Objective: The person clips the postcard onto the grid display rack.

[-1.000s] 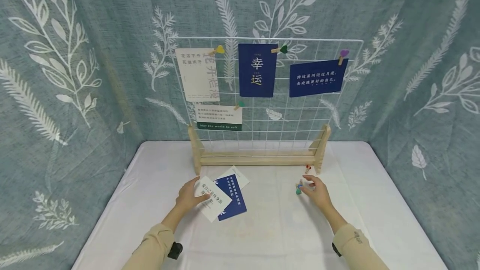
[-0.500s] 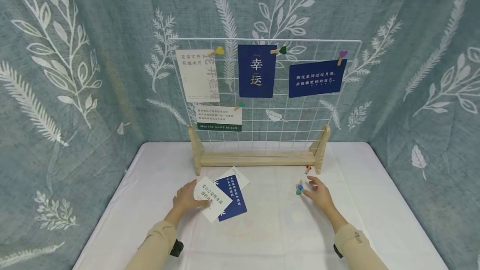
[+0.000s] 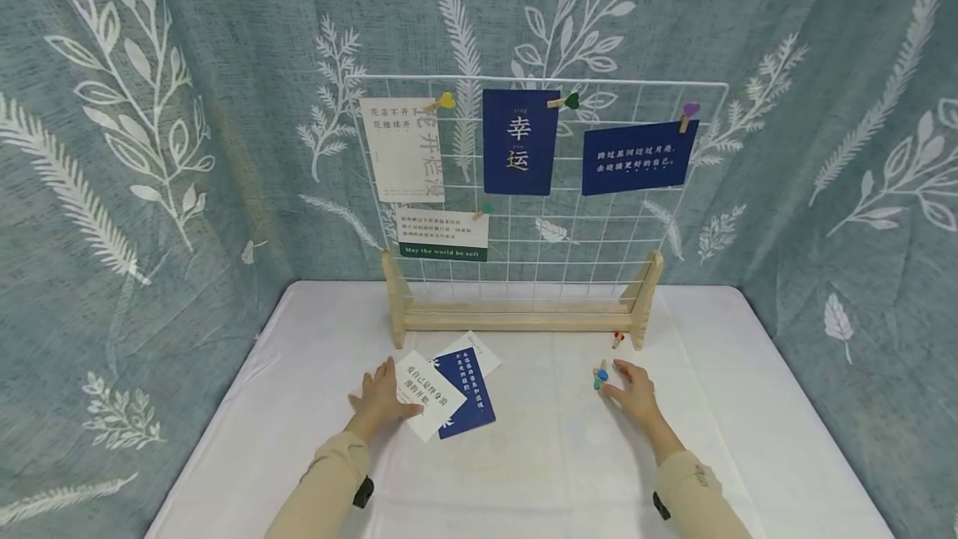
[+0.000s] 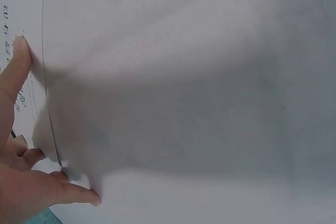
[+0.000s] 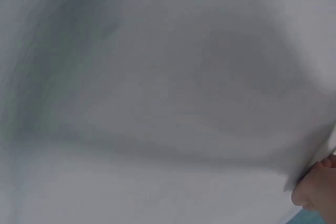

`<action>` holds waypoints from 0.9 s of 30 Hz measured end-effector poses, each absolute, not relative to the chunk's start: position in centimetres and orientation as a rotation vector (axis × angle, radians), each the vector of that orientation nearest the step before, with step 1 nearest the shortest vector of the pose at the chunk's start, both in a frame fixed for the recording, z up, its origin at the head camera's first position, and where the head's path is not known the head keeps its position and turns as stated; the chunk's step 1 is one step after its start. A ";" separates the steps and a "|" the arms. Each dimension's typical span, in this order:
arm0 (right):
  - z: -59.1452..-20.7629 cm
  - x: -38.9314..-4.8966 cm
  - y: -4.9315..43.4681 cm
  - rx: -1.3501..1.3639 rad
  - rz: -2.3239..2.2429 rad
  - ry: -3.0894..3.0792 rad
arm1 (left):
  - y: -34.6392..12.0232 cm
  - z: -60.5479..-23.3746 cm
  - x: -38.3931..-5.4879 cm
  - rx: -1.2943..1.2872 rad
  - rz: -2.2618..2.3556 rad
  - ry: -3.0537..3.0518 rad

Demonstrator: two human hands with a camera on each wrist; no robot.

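Observation:
In the head view, my left hand [image 3: 377, 396] rests at the left edge of a white card [image 3: 431, 393] with dark lettering. Its thumb lies straight on the card in the left wrist view, and the other fingers spread at the edge and on the cloth. That white card overlaps a navy card [image 3: 475, 396], and another pale card [image 3: 486, 356] shows behind. Over on the right, my right hand [image 3: 636, 393] arches beside small wooden clothespins with a blue heart [image 3: 602, 375] and a green one. Its thumb is close to them; nothing shows held. The right wrist view catches only part of the hand.
Behind the hands stands a white wire grid [image 3: 569, 260] on a wooden base [image 3: 516, 322]. Clothespins hold several cards on it, including a navy card [image 3: 520, 140]. A red-topped clothespin [image 3: 618, 339] lies by the base's right foot. Patterned curtains surround the white table [image 3: 539, 472].
My left fingers have spread wider at the card's edge. My right hand stays beside the clothespins, its fingertips slightly lower. The head view has shifted a little; the cards keep their places.

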State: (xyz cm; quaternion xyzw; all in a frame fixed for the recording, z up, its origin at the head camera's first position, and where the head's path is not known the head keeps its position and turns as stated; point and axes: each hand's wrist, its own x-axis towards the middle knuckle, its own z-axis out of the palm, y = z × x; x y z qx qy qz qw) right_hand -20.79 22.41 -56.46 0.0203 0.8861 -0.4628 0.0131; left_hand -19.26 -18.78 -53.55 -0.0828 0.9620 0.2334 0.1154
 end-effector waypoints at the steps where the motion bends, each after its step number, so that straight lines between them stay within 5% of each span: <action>1: -56.3 -20.8 22.4 0.081 -1.444 2.742 | -18.7 -53.6 -19.3 -0.247 0.687 2.812; 11: -61.4 -23.7 23.8 0.090 -1.546 2.842 | -18.6 -53.6 -19.8 -0.241 0.657 2.796; 16: -58.1 -23.3 22.4 0.306 -1.315 2.769 | -18.5 -53.5 -19.8 -0.256 0.688 2.788; 27: -56.2 -21.8 21.9 0.269 -1.227 2.791 | -18.1 -53.3 -20.2 -0.285 0.677 2.766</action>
